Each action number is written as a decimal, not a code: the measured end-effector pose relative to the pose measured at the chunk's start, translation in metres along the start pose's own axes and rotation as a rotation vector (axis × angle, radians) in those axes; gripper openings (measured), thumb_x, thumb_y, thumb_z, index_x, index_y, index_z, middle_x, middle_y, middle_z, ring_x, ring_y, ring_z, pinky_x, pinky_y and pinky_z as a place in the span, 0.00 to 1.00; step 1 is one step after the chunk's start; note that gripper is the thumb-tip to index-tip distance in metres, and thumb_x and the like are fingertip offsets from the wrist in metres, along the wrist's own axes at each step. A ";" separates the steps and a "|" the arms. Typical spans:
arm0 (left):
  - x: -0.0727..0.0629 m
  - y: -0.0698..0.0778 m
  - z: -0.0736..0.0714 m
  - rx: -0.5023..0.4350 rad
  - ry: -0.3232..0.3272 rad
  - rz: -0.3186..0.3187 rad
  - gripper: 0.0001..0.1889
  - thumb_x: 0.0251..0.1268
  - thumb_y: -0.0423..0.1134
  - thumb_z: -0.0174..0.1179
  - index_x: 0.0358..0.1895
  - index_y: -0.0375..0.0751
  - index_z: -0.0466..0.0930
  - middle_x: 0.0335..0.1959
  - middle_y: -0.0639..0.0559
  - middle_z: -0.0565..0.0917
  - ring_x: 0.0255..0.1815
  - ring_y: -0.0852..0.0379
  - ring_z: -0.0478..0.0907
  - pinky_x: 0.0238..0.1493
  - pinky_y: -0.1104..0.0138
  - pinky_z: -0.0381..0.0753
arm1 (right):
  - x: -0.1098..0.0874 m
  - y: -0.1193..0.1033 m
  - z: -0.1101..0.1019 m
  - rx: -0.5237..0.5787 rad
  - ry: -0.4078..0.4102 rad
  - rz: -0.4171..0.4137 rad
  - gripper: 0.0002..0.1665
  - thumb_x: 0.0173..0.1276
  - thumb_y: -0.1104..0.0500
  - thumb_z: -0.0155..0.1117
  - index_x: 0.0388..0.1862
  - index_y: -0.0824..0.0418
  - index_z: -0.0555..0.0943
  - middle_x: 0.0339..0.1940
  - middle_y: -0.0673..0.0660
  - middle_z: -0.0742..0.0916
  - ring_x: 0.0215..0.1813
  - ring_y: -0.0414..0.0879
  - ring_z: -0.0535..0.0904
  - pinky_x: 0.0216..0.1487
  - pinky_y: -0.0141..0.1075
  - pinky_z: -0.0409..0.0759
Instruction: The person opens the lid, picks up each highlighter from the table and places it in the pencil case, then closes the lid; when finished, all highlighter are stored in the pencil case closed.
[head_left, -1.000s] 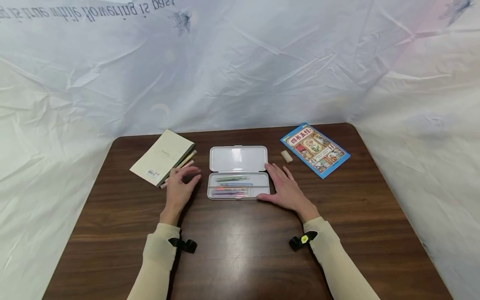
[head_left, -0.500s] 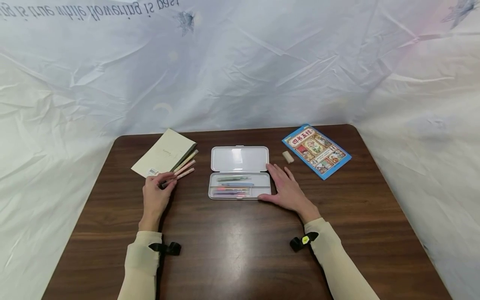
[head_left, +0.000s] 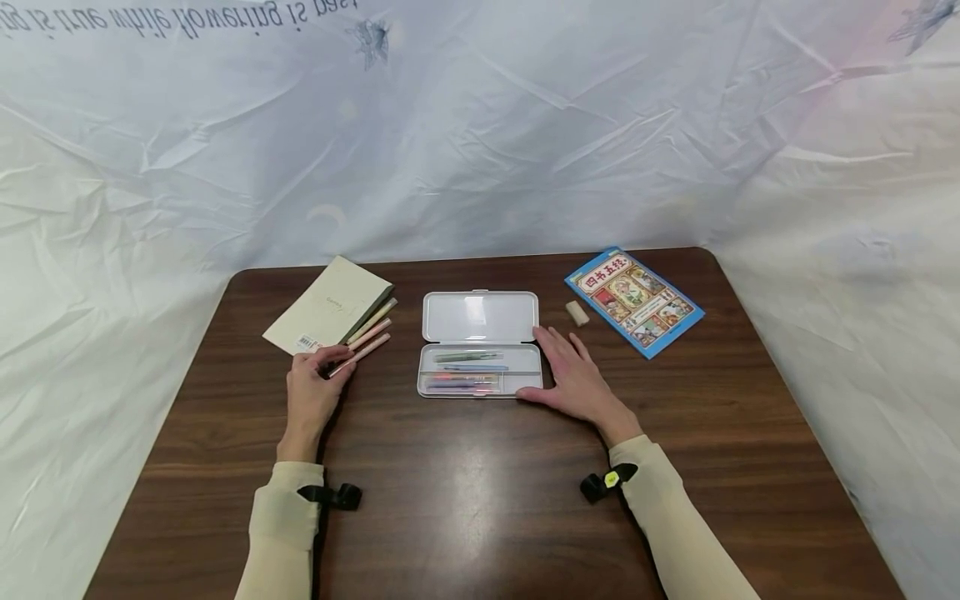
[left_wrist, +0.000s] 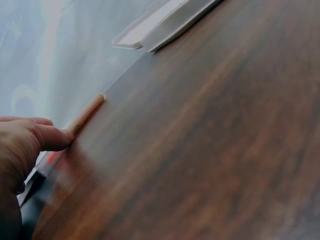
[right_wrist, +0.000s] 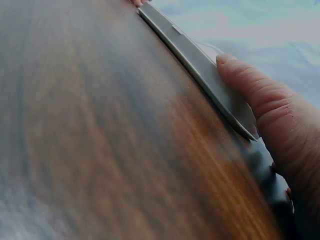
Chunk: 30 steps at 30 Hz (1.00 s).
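My left hand pinches the nearest of several pale pens, a light pink pen, between thumb and fingers. In the left wrist view, the thumb presses along this pen, whose far end sticks out past it; its near part is partly hidden. A white pencil case lies with its lid raised at the table's middle, several slim pens inside. My right hand rests at the case's right edge, fingers extended, thumb at the front corner. The right wrist view shows that thumb over the case's wall.
Beside the left hand, a cream notebook lies next to other pale pens. Right of the case are a small eraser and a blue comic-style book. A pale cloth hangs behind the dark wooden table.
My left hand has moved left from near the case and taken the nearest pen in a pinch, its thumb and fingers held nothing before. The right hand stays at the case.
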<state>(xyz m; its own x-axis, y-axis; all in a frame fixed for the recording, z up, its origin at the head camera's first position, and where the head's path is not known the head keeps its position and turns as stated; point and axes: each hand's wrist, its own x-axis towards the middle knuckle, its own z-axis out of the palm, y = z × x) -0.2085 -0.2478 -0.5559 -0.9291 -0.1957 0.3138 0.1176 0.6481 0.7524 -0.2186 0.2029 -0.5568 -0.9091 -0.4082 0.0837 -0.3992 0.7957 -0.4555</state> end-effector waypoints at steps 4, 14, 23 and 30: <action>0.000 -0.001 0.001 0.016 -0.006 -0.013 0.12 0.62 0.32 0.76 0.48 0.40 0.91 0.45 0.41 0.90 0.47 0.48 0.71 0.50 0.55 0.65 | 0.000 0.000 0.000 0.001 -0.004 -0.001 0.69 0.62 0.23 0.69 0.88 0.56 0.52 0.86 0.60 0.63 0.87 0.56 0.53 0.84 0.56 0.40; 0.000 -0.002 0.000 0.044 0.000 -0.026 0.11 0.63 0.33 0.76 0.48 0.40 0.91 0.44 0.39 0.88 0.49 0.44 0.72 0.52 0.51 0.66 | 0.001 0.000 0.000 -0.004 -0.005 0.002 0.69 0.62 0.23 0.69 0.88 0.56 0.52 0.86 0.60 0.63 0.87 0.56 0.53 0.84 0.56 0.40; -0.001 0.000 0.000 0.029 0.002 -0.002 0.11 0.64 0.35 0.76 0.48 0.41 0.91 0.43 0.42 0.91 0.48 0.46 0.73 0.53 0.51 0.65 | 0.001 0.000 0.000 0.000 -0.001 0.003 0.69 0.61 0.24 0.70 0.88 0.57 0.53 0.86 0.60 0.64 0.87 0.56 0.54 0.84 0.56 0.40; -0.001 0.004 0.000 0.005 0.009 0.030 0.12 0.63 0.36 0.77 0.48 0.41 0.92 0.43 0.42 0.88 0.45 0.49 0.72 0.49 0.54 0.65 | 0.001 -0.001 -0.001 -0.001 -0.007 0.006 0.69 0.62 0.24 0.70 0.88 0.58 0.53 0.86 0.61 0.64 0.87 0.57 0.54 0.84 0.56 0.40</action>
<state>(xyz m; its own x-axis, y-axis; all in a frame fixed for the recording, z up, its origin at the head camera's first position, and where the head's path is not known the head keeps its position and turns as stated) -0.2072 -0.2445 -0.5533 -0.9221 -0.1829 0.3411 0.1432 0.6574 0.7398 -0.2191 0.2020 -0.5552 -0.9105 -0.4067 0.0747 -0.3940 0.7986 -0.4550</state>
